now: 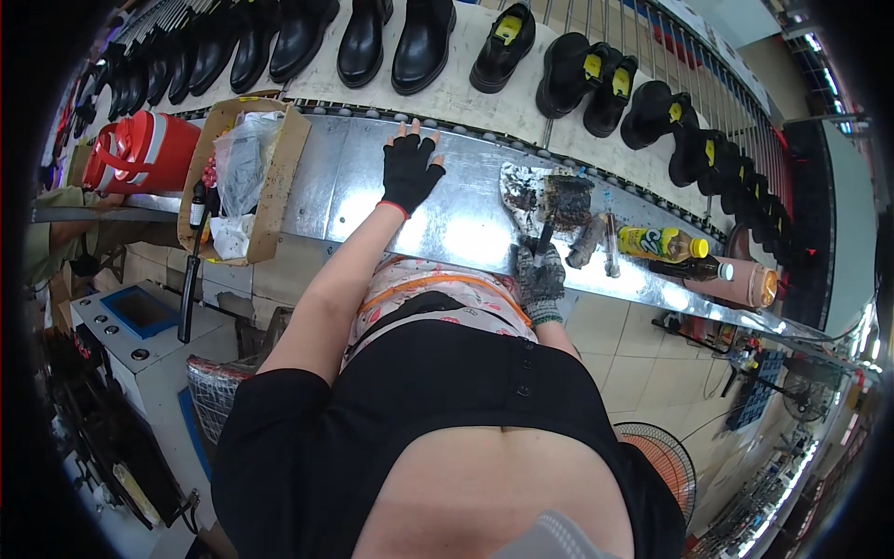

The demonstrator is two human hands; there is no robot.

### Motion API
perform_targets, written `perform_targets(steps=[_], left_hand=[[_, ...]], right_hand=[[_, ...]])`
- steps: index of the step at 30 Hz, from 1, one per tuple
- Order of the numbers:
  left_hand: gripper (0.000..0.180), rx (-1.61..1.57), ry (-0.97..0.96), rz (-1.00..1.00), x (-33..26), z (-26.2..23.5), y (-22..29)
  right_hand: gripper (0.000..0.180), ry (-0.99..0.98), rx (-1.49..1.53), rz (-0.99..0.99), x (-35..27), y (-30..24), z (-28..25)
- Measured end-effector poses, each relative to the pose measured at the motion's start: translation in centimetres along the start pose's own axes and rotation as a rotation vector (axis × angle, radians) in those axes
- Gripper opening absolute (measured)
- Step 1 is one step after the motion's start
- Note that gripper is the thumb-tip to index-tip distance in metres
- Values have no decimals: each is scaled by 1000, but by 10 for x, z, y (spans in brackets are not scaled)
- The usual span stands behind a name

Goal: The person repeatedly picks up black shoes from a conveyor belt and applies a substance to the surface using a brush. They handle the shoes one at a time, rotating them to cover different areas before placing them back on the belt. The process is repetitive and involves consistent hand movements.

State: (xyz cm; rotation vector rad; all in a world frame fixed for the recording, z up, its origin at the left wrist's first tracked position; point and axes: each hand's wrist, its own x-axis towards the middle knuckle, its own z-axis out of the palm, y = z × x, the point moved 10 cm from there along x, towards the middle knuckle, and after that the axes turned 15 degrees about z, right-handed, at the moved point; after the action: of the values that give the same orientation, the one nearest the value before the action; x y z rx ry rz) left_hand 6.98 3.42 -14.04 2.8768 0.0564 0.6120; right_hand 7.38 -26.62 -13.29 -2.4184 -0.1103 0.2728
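My left hand (410,170), in a black fingerless glove, lies flat with fingers spread on the shiny metal bench (466,228), near its far edge. My right hand (540,277), in a grey knit glove, is closed around the dark handle of a brush (563,203). The brush's black, glue-caked head rests on a stained white tray (518,191) on the bench. A row of black boots (424,42) stands on the pale conveyor belt (466,102) just beyond the bench.
An open cardboard box (279,177) with plastic bags sits at the bench's left end, beside a red drinks cooler (140,149). A yellow bottle (663,244), a dark bottle (694,270) and an orange container (754,284) lie at the right. A floor fan (666,456) stands below.
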Motion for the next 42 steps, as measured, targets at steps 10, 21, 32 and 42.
perform_targets(steps=[10, 21, 32, 42], left_hand=[[49, -20, -7, -24, -2, 1, -1], [72, 53, -124, -28, -5, 14, -1], [101, 77, -147, -119, -7, 9, 1], [93, 63, -149, -84, -6, 9, -1]], right_hand=[[21, -47, 59, 111, -2, -7, -4], [23, -16, 60, 54, -2, -8, -4], [25, -3, 3, 67, 1, 0, 0], [23, -28, -9, 76, 1, -2, 1]])
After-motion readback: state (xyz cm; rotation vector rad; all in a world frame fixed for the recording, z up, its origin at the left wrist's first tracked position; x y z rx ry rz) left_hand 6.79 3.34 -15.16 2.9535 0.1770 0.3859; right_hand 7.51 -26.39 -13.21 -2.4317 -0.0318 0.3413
